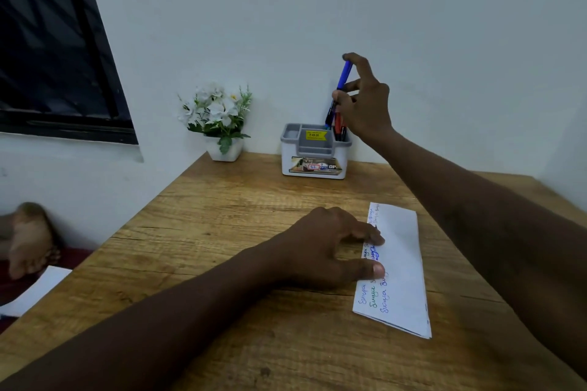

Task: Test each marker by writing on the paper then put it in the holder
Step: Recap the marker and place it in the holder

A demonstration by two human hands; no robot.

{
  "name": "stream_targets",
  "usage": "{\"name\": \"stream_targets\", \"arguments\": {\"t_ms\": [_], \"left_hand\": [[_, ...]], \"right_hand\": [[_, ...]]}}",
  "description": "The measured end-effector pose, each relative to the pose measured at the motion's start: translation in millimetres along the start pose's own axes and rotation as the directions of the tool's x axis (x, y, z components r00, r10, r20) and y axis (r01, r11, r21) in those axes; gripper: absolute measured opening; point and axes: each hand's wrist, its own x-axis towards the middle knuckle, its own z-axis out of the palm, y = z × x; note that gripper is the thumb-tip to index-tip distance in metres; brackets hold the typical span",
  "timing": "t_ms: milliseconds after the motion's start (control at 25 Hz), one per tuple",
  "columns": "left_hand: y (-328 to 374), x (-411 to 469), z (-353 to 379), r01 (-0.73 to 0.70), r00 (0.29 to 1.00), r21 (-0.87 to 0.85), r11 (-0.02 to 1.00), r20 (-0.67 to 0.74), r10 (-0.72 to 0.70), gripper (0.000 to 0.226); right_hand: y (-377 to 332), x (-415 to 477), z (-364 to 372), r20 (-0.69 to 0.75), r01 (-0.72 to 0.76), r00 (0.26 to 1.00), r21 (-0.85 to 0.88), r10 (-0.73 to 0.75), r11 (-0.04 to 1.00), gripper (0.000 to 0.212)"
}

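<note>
At rear of light wooden desk [222, 216]: blue marker [346, 73], tip entering white-and-grey plastic holder [301, 152] beside red and black markers [339, 125], pinched in right hand [365, 105] fingertips, apparently being stowed — left hand [327, 247], fingers extended, pressing folded white paper [403, 263], likely steadying it.

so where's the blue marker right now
Head view, right of centre: the right hand pinches the blue marker, whose lower end meets the right side of the holder.
</note>
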Motion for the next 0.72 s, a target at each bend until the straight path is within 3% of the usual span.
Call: {"name": "stream_targets", "arguments": {"t_ms": [200, 440, 720], "left_hand": [[-2, 2, 2, 0.001, 1.0, -0.001, 1.0, 0.0, -0.001, 0.048], [-2, 4, 1, -0.012, 1.0, 0.004, 1.0, 0.01, 0.012, 0.048], [-8, 2, 0, -0.028, 0.998, -0.039, 0.999, -0.065, 0.025, 0.04]], "right_hand": [[21, 7, 15, 0.044, -0.047, 0.998, 0.007, 0.046, 0.999, 0.048], [36, 10, 19, 0.118, -0.048, 0.991, -0.141, 0.064, 0.989, 0.026], [33, -23, -51, 0.226, -0.072, 0.97, -0.089, 0.09, 0.993, 0.011]]}}
